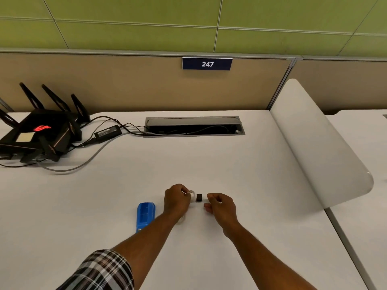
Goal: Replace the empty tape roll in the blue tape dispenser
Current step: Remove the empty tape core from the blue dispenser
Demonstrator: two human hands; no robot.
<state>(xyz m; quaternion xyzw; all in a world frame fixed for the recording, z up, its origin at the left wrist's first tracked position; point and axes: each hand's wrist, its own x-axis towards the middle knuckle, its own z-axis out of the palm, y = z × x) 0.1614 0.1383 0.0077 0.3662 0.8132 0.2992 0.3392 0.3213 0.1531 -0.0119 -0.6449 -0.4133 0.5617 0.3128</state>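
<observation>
A small whitish tape ring [191, 193] is pinched in the left hand [177, 200], a small black plastic hub [199, 198] is met by the right hand [219, 207] with fingers curled (grip unclear), both judged light, rigid, best taken by the rims; the blue plastic tape dispenser [145, 214] lies just left on the white desk [209, 160].

One cam only, on my head, wide-angle, looking fwd and down over the desk [209, 164]. My arms come in from the near edge; left hand [177, 200] and right hand [221, 207] sit low-centre, fairly close. Far side takes in the partition [125, 84] w/ the sign [207, 64] and green wall [188, 17]. Router [39, 132] far left, divider [318, 147] right. No 2nd view to overlap.
</observation>
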